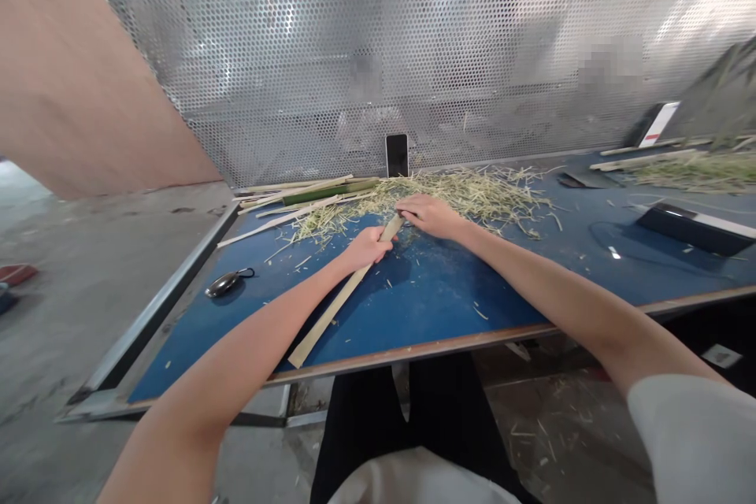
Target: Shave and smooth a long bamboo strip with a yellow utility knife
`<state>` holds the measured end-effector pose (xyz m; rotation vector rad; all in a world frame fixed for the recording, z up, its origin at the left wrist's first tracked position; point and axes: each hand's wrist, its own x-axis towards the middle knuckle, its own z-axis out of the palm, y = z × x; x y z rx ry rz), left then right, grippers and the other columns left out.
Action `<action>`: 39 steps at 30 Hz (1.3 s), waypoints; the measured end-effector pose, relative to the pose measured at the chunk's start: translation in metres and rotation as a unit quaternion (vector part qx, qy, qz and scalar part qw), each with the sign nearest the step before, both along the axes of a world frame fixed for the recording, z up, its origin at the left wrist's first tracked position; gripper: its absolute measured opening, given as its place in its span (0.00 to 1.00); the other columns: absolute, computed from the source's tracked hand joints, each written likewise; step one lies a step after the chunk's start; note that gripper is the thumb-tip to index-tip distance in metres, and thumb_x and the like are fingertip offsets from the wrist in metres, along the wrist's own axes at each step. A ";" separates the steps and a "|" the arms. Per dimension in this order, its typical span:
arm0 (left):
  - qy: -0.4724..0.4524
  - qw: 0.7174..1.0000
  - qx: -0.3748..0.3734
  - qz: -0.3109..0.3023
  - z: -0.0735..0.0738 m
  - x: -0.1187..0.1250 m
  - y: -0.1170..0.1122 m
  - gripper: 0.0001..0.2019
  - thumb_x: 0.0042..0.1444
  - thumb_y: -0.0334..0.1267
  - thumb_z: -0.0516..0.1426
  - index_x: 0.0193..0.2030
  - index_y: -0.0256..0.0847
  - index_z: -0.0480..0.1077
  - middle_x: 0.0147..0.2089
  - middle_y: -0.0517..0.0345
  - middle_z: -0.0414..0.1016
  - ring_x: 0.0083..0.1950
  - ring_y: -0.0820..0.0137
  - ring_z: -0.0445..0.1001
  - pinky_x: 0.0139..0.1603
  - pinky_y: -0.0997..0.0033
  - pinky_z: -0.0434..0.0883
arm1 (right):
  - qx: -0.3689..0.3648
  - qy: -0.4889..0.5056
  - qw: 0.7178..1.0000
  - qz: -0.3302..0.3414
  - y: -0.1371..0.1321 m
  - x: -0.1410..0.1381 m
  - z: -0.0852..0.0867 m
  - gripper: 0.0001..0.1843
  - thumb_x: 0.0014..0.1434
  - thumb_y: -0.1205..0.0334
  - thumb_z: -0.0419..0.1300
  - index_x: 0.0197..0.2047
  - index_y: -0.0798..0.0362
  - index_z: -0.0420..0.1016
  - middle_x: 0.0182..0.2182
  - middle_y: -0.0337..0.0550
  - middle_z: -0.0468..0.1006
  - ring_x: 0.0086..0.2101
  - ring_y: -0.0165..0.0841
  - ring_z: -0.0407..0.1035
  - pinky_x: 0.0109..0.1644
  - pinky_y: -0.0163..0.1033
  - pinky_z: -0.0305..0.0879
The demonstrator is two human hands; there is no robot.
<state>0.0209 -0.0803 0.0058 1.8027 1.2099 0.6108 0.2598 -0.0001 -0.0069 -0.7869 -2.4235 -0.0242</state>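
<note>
A long, flat, pale bamboo strip [331, 317] slants across the blue table, its near end at the front edge. My left hand [369, 248] is closed around the strip near its upper part. Just beyond, my right hand [431, 215] has its fingers curled at the strip's far end. A small dark spot shows at those fingertips, but what they grip is hidden. Behind both hands lies a heap of thin bamboo shavings [472, 195]. More strips and a green bamboo piece [313, 193] lie left of the heap.
A phone [397, 155] leans upright on a perforated metal screen [283, 79] at the back. On the left rests a dark oval object with a loop [224, 283]. A black box-like object [691, 228] is at the right. The blue table [413, 307] carries scattered shavings.
</note>
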 end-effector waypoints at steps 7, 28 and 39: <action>0.001 1.000 0.007 -0.004 0.000 0.000 0.000 0.11 0.57 0.30 0.57 0.47 0.37 0.74 0.15 0.69 0.66 0.16 0.75 0.62 0.24 0.77 0.62 | 0.003 -0.014 0.999 0.044 -0.001 -0.006 -0.002 0.26 0.80 0.50 0.47 0.62 0.48 0.84 0.59 0.48 0.84 0.59 0.45 0.76 0.68 0.56 0.68; -0.012 0.999 0.014 -0.032 -0.004 -0.001 0.001 0.10 0.57 0.32 0.57 0.45 0.37 0.75 0.15 0.69 0.67 0.17 0.73 0.64 0.27 0.75 0.63 | 0.003 0.013 0.997 0.073 -0.007 0.003 0.002 0.22 0.77 0.51 0.52 0.61 0.46 0.84 0.54 0.48 0.86 0.56 0.44 0.77 0.66 0.55 0.72; -0.001 0.999 0.014 -0.033 -0.004 -0.001 0.001 0.10 0.57 0.34 0.58 0.46 0.37 0.75 0.15 0.69 0.66 0.18 0.73 0.65 0.28 0.75 0.63 | -0.004 0.033 0.997 0.066 -0.002 0.009 0.000 0.20 0.76 0.54 0.54 0.60 0.44 0.84 0.54 0.48 0.86 0.55 0.45 0.78 0.65 0.56 0.72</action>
